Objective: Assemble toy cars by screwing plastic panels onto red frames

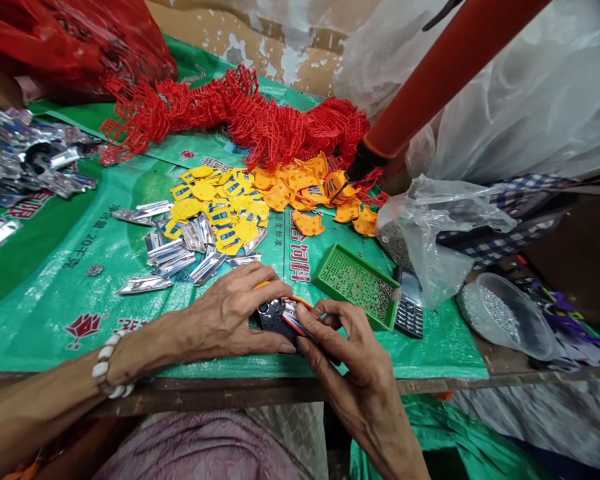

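Note:
Near the table's front edge, my left hand point(240, 310) is closed on a small black plastic assembly point(279, 321), thumb in front and fingers over its top. Silver and red-orange parts show along its upper side. My right hand point(347, 343) pinches the right end of the same assembly, and its fingers hide part of it. Just beyond my left hand lie loose silver pieces point(173, 253) and a pile of yellow pieces point(225, 200). Right of my right hand is a green basket point(325, 283) of small metal screws.
Orange pieces point(300, 183) and a long heap of red plastic frames point(230, 117) lie farther back. An orange-red tool point(430, 80) with a black nose slants in from above. At right are a keypad phone point(409, 313) and a clear tub point(510, 320). More silver pieces point(25, 153) lie left.

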Tool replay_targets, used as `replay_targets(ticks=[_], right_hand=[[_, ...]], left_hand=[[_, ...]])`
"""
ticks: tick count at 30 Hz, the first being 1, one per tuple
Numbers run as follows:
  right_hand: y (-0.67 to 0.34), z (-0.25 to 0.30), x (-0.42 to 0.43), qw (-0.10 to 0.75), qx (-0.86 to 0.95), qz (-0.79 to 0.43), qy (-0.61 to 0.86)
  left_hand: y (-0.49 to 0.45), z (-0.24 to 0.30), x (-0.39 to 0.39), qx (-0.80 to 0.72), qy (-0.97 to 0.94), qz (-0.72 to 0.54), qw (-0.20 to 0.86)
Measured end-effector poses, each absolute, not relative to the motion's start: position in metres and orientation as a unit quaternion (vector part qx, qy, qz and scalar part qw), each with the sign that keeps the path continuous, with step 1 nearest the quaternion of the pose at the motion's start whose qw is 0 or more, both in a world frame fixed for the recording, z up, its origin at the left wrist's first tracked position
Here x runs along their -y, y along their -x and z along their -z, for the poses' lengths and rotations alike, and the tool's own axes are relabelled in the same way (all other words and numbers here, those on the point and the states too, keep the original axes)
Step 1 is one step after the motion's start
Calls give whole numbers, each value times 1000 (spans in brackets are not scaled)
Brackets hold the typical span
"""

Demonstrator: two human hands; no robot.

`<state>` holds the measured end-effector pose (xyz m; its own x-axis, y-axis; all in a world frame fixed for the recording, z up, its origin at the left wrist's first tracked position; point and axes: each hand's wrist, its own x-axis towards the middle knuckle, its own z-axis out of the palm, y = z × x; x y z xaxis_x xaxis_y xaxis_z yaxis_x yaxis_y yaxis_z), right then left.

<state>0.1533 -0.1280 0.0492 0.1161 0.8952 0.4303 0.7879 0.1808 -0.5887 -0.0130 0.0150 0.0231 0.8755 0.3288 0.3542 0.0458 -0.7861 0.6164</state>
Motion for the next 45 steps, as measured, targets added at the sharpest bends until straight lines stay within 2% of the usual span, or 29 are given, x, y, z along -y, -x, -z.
replay_targets(ticks=[7,20,30,39,45], right_hand=[[-161,-57,129,453,616,-156,625],[-160,-58,119,450,617,-192,616],[-171,-62,112,448,558,-336,612],[-168,-65,114,420,626,-227,617],[-170,-63,114,422,639,-225,603]], left_hand=[[13,-24,-15,-108,-913,-211,332],[13,-26,-14,-114,-918,-199,325],[14,-27,-16,-97,-917,-212,325],[14,-33,-14,-103,-920,-202,319],[14,-29,-15,-98,-919,-211,319]])
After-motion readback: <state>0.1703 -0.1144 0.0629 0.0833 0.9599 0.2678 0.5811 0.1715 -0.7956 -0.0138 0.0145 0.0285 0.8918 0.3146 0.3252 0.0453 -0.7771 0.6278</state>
